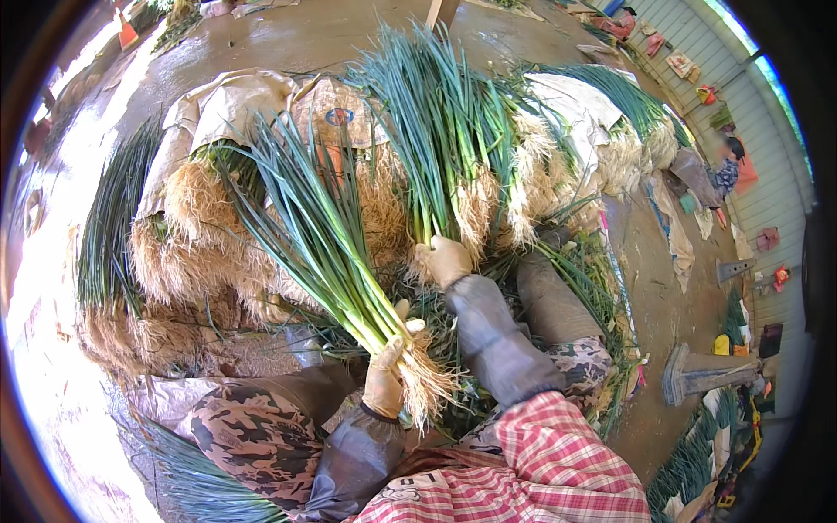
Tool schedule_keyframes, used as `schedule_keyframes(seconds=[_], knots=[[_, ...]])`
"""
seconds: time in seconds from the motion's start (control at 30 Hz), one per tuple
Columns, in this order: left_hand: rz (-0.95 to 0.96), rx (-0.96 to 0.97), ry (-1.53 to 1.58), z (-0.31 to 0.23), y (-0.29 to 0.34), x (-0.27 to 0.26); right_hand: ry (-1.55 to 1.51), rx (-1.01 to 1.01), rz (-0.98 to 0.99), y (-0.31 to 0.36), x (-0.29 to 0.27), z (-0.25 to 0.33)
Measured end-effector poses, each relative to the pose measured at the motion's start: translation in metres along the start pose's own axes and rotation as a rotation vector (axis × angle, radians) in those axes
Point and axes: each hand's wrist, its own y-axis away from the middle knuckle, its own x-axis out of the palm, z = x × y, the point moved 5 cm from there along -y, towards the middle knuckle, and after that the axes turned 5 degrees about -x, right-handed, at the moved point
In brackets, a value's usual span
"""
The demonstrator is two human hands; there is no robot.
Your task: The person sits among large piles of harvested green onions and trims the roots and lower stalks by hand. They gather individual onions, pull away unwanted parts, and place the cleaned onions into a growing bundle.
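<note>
My left hand, in a pale glove, is closed round the white lower stems of a bunch of green onions. Its leaves slant up and to the left, and the stringy roots hang to the right of the hand. Farther out, my right hand, also gloved, is closed at the root end of some green onions that stand upright against the pile. Its fingertips are partly hidden. Right beside that hand are the tan roots of neighbouring green onions.
Root-covered bundles lie heaped ahead, partly under beige sacks. More green onions lie by my left leg. Loose green leaves cover the ground between my legs. At the right, a person works near a corrugated wall, and a grey stand is closer.
</note>
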Motion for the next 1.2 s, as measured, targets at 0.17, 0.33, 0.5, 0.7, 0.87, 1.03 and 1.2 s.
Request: schedule_keyframes(seconds=[0.17,0.33,0.5,0.7,0.87,1.03,1.2], knots=[[-0.164,-0.072,-0.064,0.016,-0.005,-0.025,-0.186,-0.348,0.413,0.108,0.005,0.022],[-0.284,-0.22,-0.46,0.024,-0.005,-0.037,0.198,-0.228,0.341,0.097,0.02,0.004],[-0.274,-0.202,-0.495,0.022,-0.002,-0.033,0.571,-0.446,-0.17,0.078,0.008,0.053],[-0.245,-0.164,-0.16,0.031,-0.001,-0.028,0.209,-0.876,-0.375,0.167,-0.045,0.061],[-0.168,-0.198,0.021,0.029,-0.001,-0.026,-0.273,-0.603,-0.42,0.232,-0.072,0.036],[0.099,-0.342,0.455,0.024,0.011,0.007,-0.614,0.058,0.229,0.166,-0.036,0.004],[0.2,-0.275,0.519,0.02,0.01,0.012,-1.295,0.201,0.528,0.154,0.014,0.029]])
